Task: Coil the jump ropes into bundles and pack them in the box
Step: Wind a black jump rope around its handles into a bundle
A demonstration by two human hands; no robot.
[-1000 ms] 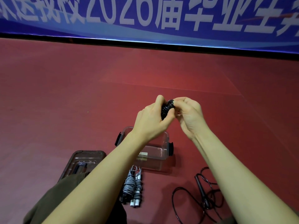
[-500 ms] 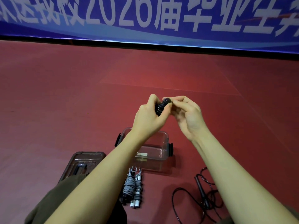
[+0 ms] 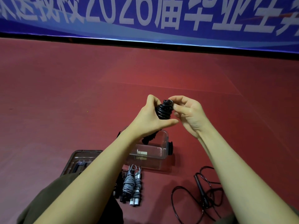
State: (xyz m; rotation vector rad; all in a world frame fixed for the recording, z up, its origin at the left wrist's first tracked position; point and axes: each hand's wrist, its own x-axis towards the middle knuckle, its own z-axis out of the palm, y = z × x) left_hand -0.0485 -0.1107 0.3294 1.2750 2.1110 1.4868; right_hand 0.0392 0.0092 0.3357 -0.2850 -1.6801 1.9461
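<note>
Floor (image 3: 64,97), red, carries everything I see. Clear box (image 3: 155,151) sits open below my raised hands, lid (image 3: 80,160) to its left. Loose black rope (image 3: 200,188) lies right; grey bundle (image 3: 131,183) centre. Left hand (image 3: 150,120) grips black coiled bundle (image 3: 163,110); right hand (image 3: 189,113) fingers (image 3: 176,99) pinch its top.

The left forearm (image 3: 103,172) hides part of the clear box (image 3: 163,143) and the lid (image 3: 79,160); frame edges crop the banner (image 3: 145,18) lettering.
</note>
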